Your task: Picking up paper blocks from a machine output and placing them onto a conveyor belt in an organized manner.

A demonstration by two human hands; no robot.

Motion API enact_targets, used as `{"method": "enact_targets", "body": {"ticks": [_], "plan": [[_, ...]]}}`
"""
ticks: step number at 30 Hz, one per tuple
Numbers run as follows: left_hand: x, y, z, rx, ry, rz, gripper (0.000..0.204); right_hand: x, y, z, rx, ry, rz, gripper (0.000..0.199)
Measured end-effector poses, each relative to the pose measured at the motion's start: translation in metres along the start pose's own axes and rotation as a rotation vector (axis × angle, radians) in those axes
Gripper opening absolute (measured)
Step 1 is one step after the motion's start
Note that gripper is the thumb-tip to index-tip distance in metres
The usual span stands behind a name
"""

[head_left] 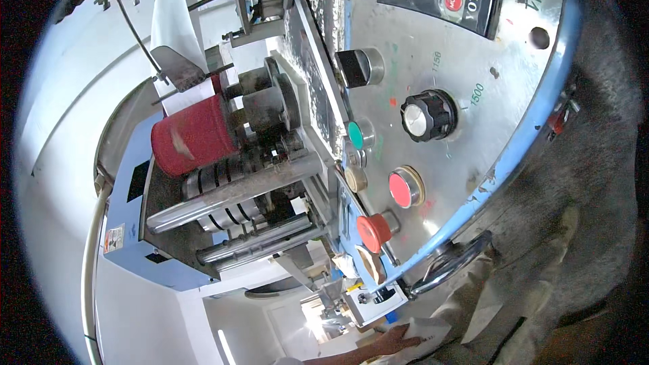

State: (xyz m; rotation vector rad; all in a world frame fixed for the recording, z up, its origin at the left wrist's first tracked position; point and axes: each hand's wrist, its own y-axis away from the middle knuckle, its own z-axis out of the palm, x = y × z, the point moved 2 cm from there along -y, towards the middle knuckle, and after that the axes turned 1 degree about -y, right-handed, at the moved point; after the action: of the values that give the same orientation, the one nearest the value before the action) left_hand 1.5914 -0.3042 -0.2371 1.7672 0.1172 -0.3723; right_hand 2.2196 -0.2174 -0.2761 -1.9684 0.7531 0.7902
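Observation:
Neither of my hands shows in the head view. A bare arm (pixel 368 351) crosses the lower edge beside pale grey cloth (pixel 466 297); whose arm it is, I cannot tell, and no fingers can be made out. Nearest to it is the slanted metal control panel (pixel 487 128) of a machine. On the panel sit a black rotary knob (pixel 428 115), a green button (pixel 355 135), a flat red button (pixel 404 188) and a red mushroom button (pixel 373 232). Nothing visibly touches any of them.
Left of the panel are a dark red roller (pixel 193 136), steel bars (pixel 236 192) and a light blue side housing (pixel 128 196). A white paper web (pixel 174 17) runs down toward the roller. A chrome handle (pixel 454 267) juts out below the panel's blue edge. The scene appears strongly tilted.

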Motion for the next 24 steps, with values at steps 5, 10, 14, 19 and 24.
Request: {"method": "enact_targets", "body": {"ticks": [5,10,14,19,24], "plan": [[-0.037,-0.013,0.017,0.048,0.050,0.069,0.061,-0.001,0.000,0.003,0.008,-0.017,-0.011,0.038],[-0.029,-0.020,0.014,0.019,0.005,0.105,0.063,-0.007,-0.005,0.000,0.005,0.000,-0.049,0.038],[-0.028,-0.011,0.014,0.045,-0.026,0.088,0.068,-0.011,-0.016,-0.017,0.029,0.027,-0.086,0.038],[-0.020,-0.004,0.013,0.010,0.192,0.210,0.054,-0.035,-0.033,-0.046,-0.125,0.149,-0.202,0.031],[0.001,0.007,0.007,-0.006,0.099,0.148,0.055,-0.033,-0.039,-0.043,-0.129,0.023,-0.069,0.034]]}}
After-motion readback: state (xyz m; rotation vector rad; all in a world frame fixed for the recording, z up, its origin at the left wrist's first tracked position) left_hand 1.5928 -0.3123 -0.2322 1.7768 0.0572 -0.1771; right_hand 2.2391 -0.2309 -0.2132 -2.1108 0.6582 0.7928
